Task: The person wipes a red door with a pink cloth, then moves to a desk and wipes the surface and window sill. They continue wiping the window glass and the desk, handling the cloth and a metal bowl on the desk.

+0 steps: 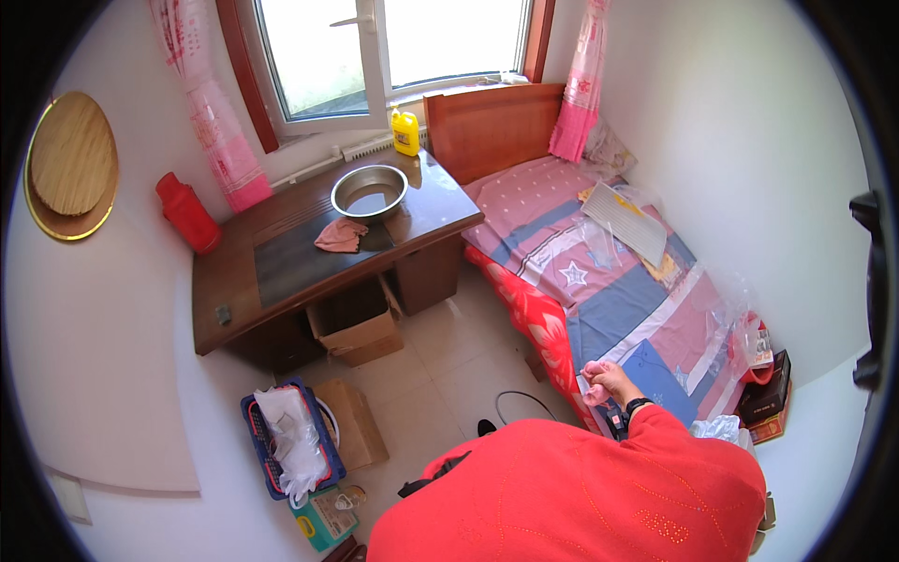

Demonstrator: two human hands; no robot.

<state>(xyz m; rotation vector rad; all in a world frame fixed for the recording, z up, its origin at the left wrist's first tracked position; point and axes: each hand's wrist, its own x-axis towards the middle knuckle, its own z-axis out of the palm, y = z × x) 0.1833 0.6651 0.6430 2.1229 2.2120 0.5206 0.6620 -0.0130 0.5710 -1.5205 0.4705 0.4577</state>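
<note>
right hand [607,382]: the only hand in view — it comes up out of the red sleeve [655,440], a dark wristband just behind it, and sits over the near edge of the bed [524,318].
fingers: curled together in a loose fist, tips pinched toward the thumb; whether they clamp anything I cannot tell — something pale shows at the fingertips, too small to name.
left hand: not in view, hidden below the red torso.
quilt [618,300]: patchwork of blue, pink and white with a star; its near hem lies directly under and just beyond the knuckles, touching or nearly so.
direction: the quilt spreads away from the fingers up and to the right, toward the headboard [492,126] by the window.
long axis: the bed runs from the near foot end at the hand, diagonally up-left, to the headboard; the red side drape [529,323] follows the same line.
nearer hand: the right — it is at the hem itself.
on the quilt: clear plastic bags [599,245] and a flat white ribbed panel [627,220], well apart from the hand, toward the middle and head.
beside the hand: dark boxes [766,398] stacked to the right, near the wall.
elsewhere: desk [281,272] with a metal basin [369,190] and pink rag [340,235], well apart to the left.
</note>
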